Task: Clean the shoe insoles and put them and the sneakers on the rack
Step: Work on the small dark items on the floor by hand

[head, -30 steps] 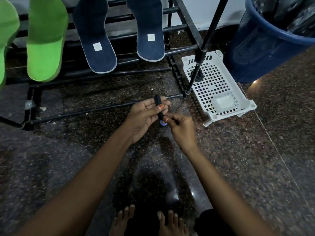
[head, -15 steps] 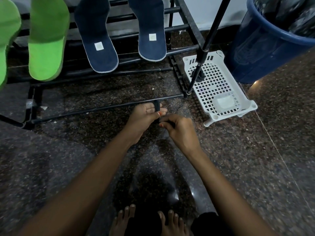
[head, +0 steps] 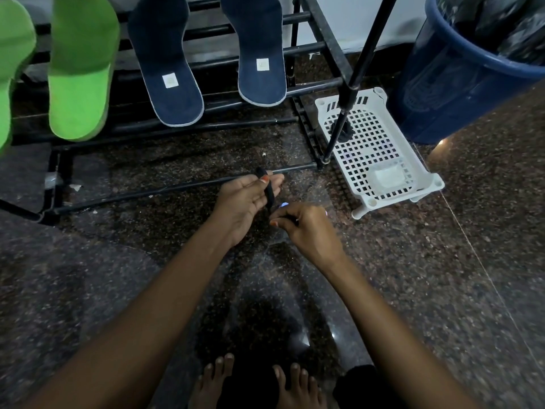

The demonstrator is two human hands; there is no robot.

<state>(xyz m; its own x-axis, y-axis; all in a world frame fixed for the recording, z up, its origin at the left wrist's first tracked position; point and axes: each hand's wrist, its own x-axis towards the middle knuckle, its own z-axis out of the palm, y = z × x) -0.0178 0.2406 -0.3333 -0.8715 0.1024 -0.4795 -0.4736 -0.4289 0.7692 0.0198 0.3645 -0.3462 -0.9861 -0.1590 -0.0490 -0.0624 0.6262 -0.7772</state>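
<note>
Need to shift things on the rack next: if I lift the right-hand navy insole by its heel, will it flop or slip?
The right navy insole looks thin, so it is probably light and somewhat bendy. It lies across the rack bars with its heel overhanging, so a nudge may slide it down. Its cloth-like top is probably not slippery.

Dark speckled polished stone floor, bearing a black metal-tube shoe rack, a white perforated plastic tray just beside and a blue plastic bucket behind. Propped on the rack rails: two green foam insoles, two navy fabric insoles.
</note>
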